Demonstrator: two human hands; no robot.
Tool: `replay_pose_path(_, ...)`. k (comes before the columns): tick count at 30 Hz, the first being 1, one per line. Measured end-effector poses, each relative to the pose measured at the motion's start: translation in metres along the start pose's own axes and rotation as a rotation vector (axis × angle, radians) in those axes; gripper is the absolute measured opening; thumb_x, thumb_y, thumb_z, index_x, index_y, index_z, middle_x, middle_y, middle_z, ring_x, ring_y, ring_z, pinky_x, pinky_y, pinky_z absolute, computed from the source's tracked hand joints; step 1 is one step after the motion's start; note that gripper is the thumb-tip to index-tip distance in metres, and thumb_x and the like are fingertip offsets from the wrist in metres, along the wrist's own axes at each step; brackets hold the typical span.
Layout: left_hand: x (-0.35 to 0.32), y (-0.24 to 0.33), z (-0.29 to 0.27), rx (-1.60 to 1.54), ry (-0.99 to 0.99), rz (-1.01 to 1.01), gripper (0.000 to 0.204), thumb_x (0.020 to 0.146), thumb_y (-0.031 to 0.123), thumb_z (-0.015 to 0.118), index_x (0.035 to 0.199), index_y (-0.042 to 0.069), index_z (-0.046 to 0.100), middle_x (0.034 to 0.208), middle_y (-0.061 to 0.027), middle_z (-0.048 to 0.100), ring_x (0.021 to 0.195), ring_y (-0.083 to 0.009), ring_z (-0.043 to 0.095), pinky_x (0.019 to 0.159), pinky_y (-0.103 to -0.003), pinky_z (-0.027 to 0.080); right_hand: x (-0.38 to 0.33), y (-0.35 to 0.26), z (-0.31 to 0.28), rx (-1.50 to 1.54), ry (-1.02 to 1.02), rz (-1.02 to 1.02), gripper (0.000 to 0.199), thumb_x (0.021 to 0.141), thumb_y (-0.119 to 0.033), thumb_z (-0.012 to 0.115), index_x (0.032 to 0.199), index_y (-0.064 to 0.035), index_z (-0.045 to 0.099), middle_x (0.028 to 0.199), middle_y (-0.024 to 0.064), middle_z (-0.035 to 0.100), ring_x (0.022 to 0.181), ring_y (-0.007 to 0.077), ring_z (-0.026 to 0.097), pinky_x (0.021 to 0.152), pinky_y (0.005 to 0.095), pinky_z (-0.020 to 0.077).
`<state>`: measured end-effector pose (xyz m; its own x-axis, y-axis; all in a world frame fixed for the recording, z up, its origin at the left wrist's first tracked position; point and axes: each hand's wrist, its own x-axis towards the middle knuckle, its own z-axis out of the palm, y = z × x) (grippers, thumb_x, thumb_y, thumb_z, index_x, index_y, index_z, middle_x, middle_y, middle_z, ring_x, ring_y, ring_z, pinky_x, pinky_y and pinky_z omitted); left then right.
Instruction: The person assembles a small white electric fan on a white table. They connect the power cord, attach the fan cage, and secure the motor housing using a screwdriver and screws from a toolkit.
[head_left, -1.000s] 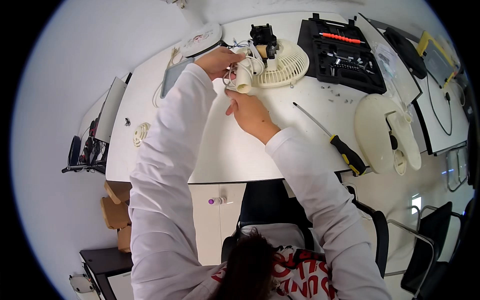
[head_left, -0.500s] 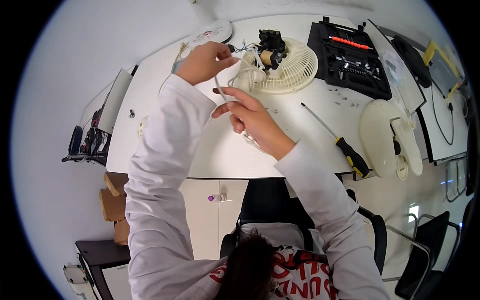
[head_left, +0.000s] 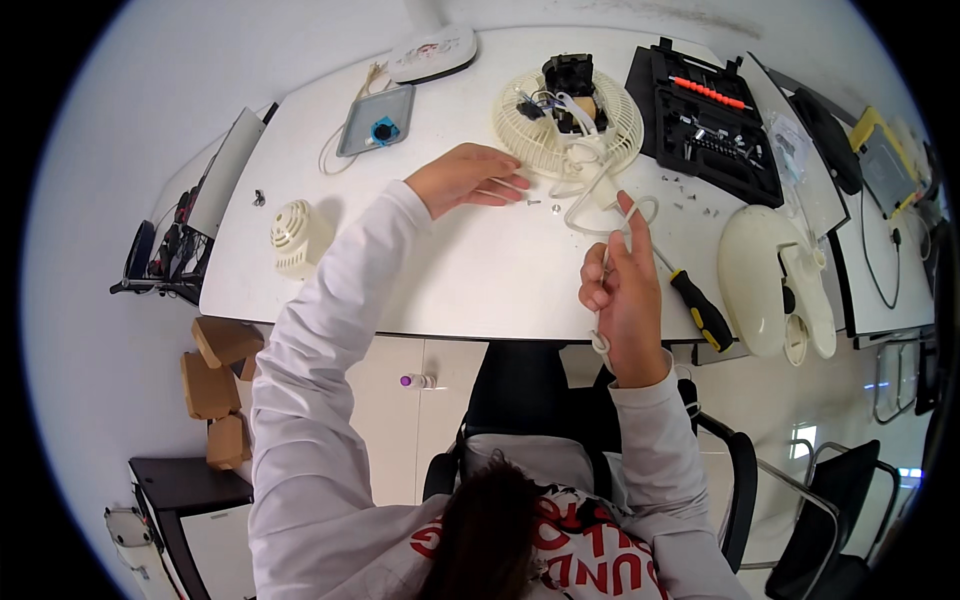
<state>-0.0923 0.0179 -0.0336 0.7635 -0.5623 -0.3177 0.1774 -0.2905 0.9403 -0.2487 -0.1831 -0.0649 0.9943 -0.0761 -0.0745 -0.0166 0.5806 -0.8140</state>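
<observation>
My left hand is open over the table, fingers stretched toward the right and holding nothing. My right hand is closed around a white power cord, with the index finger pointing up. The cord loops from the fan toward my fingers, and a knotted stretch hangs beside the wrist. Farther back, a cream fan grille lies on the table. On it sit a black fan motor with a copper-coloured coil and loose wires. Small screws lie between the left hand and the cord.
A yellow-and-black screwdriver lies right of my right hand, beside a cream fan base. An open black toolbox stands at the back right. At left are a vented cream cover, a grey tray and a white round piece.
My hands have moved apart: the right went right and nearer me with the cord. The left let go of the cord and moved lower. The fan motor now sits slightly farther right in view.
</observation>
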Motion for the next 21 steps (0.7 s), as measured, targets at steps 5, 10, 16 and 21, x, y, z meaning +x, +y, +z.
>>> replay_pose_path(5, 0.008, 0.002, 0.039, 0.125, -0.023, 0.048, 0.035, 0.091, 0.023, 0.061, 0.118, 0.001, 0.057, 0.112, -0.0079, 0.063, 0.105, -0.0143, 0.060, 0.093, -0.028, 0.047, -0.012, -0.012, -0.001, 0.284, -0.091, 0.116, 0.041, 0.104, -0.020, 0.033, 0.145, -0.0141, 0.030, 0.065, -0.0042, 0.033, 0.047, 0.0033, 0.028, 0.043, 0.0188, 0.0288)
replay_pose_path(10, 0.033, -0.013, 0.042, 0.280, 0.107, 0.181, 0.026, 0.088, 0.022, 0.066, 0.103, 0.001, 0.061, 0.092, -0.0068, 0.064, 0.082, -0.0116, 0.060, 0.071, -0.026, 0.049, -0.038, -0.032, 0.015, 0.531, -0.343, 0.348, 0.048, 0.104, -0.024, 0.037, 0.148, -0.0102, 0.026, 0.058, -0.0060, 0.032, 0.042, 0.0026, 0.028, 0.037, 0.0186, 0.0272)
replay_pose_path(16, 0.040, -0.008, 0.041, 0.372, 0.116, 0.157, 0.017, 0.094, 0.020, 0.060, 0.096, 0.003, 0.061, 0.090, -0.0033, 0.063, 0.081, -0.0124, 0.061, 0.080, -0.024, 0.049, -0.037, -0.098, 0.004, -0.086, -0.136, -0.278, 0.046, 0.103, -0.030, 0.038, 0.140, -0.0014, 0.039, 0.054, -0.0062, 0.032, 0.041, 0.0019, 0.025, 0.036, 0.0190, 0.0197)
replay_pose_path(21, 0.034, -0.003, 0.052, -0.020, 0.199, 0.177, 0.021, 0.096, 0.023, 0.056, 0.096, 0.004, 0.062, 0.082, -0.0005, 0.058, 0.081, -0.0127, 0.062, 0.081, -0.027, 0.053, -0.044, -0.101, -0.056, -0.171, 0.224, -0.448, 0.047, 0.103, -0.025, 0.038, 0.142, 0.0010, 0.035, 0.063, -0.0015, 0.046, 0.041, 0.0008, 0.028, 0.037, 0.0169, 0.0227)
